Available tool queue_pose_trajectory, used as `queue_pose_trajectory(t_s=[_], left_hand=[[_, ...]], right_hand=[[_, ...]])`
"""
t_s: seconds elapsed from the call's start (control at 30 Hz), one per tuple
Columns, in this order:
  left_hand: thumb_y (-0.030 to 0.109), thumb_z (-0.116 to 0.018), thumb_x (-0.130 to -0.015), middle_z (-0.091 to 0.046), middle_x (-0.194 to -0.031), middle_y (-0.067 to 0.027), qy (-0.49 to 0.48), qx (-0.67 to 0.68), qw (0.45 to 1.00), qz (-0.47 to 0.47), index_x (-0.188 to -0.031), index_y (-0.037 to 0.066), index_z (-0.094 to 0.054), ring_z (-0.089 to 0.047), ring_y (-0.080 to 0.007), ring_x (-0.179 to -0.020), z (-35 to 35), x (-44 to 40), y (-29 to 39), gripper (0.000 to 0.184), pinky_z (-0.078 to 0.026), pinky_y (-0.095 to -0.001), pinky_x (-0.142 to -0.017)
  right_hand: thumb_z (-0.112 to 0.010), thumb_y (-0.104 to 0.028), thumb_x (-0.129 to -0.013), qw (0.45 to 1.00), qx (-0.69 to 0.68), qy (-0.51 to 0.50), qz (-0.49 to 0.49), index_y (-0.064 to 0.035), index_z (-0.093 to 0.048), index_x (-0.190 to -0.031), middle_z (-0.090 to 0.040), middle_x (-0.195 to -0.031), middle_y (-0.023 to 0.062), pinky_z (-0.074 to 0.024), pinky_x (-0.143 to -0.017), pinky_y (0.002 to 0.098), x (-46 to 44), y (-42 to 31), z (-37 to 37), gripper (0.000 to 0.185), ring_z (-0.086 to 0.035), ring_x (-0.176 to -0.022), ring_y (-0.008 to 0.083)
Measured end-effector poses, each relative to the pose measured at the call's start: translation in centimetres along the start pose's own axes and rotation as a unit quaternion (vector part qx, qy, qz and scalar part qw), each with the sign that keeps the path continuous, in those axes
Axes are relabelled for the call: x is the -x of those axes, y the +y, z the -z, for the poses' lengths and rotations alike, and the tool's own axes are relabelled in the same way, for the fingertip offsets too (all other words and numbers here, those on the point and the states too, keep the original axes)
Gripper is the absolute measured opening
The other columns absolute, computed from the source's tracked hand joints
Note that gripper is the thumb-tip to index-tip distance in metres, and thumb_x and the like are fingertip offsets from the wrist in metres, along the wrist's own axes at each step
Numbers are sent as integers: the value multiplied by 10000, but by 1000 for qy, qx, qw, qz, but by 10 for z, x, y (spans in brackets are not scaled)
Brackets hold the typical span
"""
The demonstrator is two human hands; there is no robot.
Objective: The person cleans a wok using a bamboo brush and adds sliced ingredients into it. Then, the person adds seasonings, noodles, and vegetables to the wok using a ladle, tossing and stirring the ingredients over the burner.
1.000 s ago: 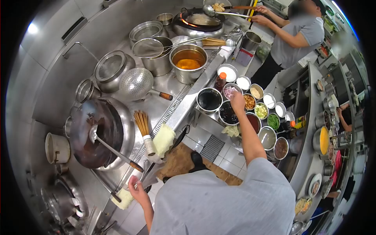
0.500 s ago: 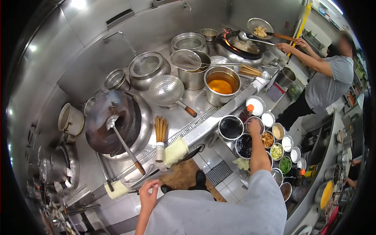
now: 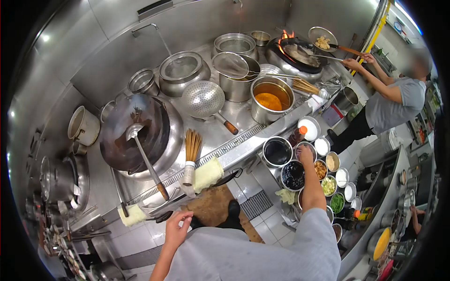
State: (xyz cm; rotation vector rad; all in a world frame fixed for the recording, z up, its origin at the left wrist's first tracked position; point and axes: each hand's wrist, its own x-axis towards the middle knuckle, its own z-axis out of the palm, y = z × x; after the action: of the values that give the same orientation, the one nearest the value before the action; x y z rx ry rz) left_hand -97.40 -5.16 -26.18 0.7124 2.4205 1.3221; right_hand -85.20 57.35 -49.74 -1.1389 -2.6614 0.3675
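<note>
My right hand [image 3: 305, 154] reaches down into a metal bowl [image 3: 313, 146] among the seasoning containers. Its fingers look bunched together, and what they pinch, if anything, is hidden. Around it stand a pot of dark liquid [image 3: 276, 152], a pot of dark glossy sauce [image 3: 291, 175], a bowl of brown chunks [image 3: 320, 168] and a bottle with an orange cap [image 3: 297, 135]. My left hand [image 3: 177, 228] hangs in front of my body, its fingers loosely bent and apart from the thumb, with nothing visible in it. Below the stove edge, a folded pale cloth [image 3: 208, 174] is near it.
A wok [image 3: 136, 154] with a ladle [image 3: 146, 161] resting in it sits left on the stove. A bamboo brush [image 3: 191, 157], perforated strainer [image 3: 203, 99] and pot of orange oil [image 3: 272, 100] stand along it. At right, a co-worker [image 3: 396, 100] handles a flaming wok [image 3: 293, 55].
The view has shifted slightly. My right hand stays at the same bowl, and my left hand's fingers have loosened a little. The co-worker's ladle has dipped lower into the wok, where flames rise higher.
</note>
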Motion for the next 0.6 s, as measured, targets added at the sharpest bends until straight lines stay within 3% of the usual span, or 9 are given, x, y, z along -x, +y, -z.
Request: queue_pose_trajectory(t_s=[0.1, 0.13, 0.17, 0.23, 0.27, 0.3, 0.37, 0.43, 0.6], left_hand=[[2, -629, -875, -699, -948, -128, -6, -6, 1000, -5, -1020, 2, -706, -664, -215, -803, 5, 7, -3, 164, -522, -300, -724], [1, -629, -874, -699, -945, -129, -7, -2, 1000, -2, -1017, 4, -708, -663, -217, -801, 6, 9, -4, 164, -522, -300, -722], [1, -629, -874, -699, -945, -129, -9, -2, 1000, 0, -1017, 4, -708, -663, -217, -801, 7, 13, -6, 164, -522, -300, -722], [1, -631, -874, -701, -930, -123, 3, 8, 1000, 7, -1016, 4, -708, -666, -214, -805, 11, 18, -8, 162, -525, -302, -716], [1, -631, -874, -701, -930, -123, -6, 9, 1000, 5, -1016, 4, -708, -666, -214, -805, 14, 19, -9, 162, -525, -302, -716], [1, -632, -875, -702, -924, -120, -7, -6, 1000, -6, -1017, 6, -709, -669, -213, -810, 18, 20, -11, 162, -526, -302, -716], [2, -634, -876, -703, -919, -117, -35, -13, 999, -16, -1018, 7, -711, -672, -211, -815, 23, 31, -18, 161, -528, -302, -715], [6, -633, -882, -702, -908, -119, -27, 28, 999, 1, -1019, 10, -712, -671, -211, -817, 30, 35, -33, 158, -527, -304, -721], [40, -634, -900, -699, -945, -105, -28, 34, 996, -79, -1038, 18, -705, -665, -213, -840, 81, 62, -70, 157, -520, -306, -734]], right_hand=[[-629, -89, -804, 994, -78, 66, -25, -77, -687, -947, -667, -897, 216, -502, -759, 497, -1, 17, -3, 155, -626, -859, 449], [-653, -96, -806, 987, -100, 108, -62, -53, -691, -853, -676, -746, 156, -492, -694, 464, -3, 26, -7, 74, -644, -750, 376], [-653, -96, -806, 987, -99, 106, -63, -53, -691, -853, -676, -746, 156, -492, -694, 464, -6, 36, -9, 74, -644, -750, 376], [-676, -138, -849, 961, -176, 156, -143, -41, -666, -861, -641, -686, 92, -486, -590, 394, -9, 54, -14, 98, -630, -648, 243], [-679, -152, -868, 907, -340, 124, -218, -44, -652, -862, -611, -668, 55, -467, -546, 343, -11, 57, -11, 111, -594, -607, 182], [-681, -165, -886, 818, -490, 92, -288, -47, -637, -864, -581, -649, 19, -449, -503, 291, -11, 57, -2, 129, -559, -567, 122], [-666, -152, -914, 793, -548, 110, -241, -72, -617, -895, -560, -656, -7, -415, -467, 225, 7, 35, 35, 96, -519, -518, 93], [-637, -143, -940, 773, -594, 107, -194, -88, -620, -914, -561, -675, -19, -416, -466, 233, 5, 15, 60, 63, -509, -534, 85], [-632, -164, -950, 828, -535, 129, -105, -90, -622, -992, -569, -719, -33, -440, -493, 215, -7, -96, 128, 86, -524, -566, 67]])
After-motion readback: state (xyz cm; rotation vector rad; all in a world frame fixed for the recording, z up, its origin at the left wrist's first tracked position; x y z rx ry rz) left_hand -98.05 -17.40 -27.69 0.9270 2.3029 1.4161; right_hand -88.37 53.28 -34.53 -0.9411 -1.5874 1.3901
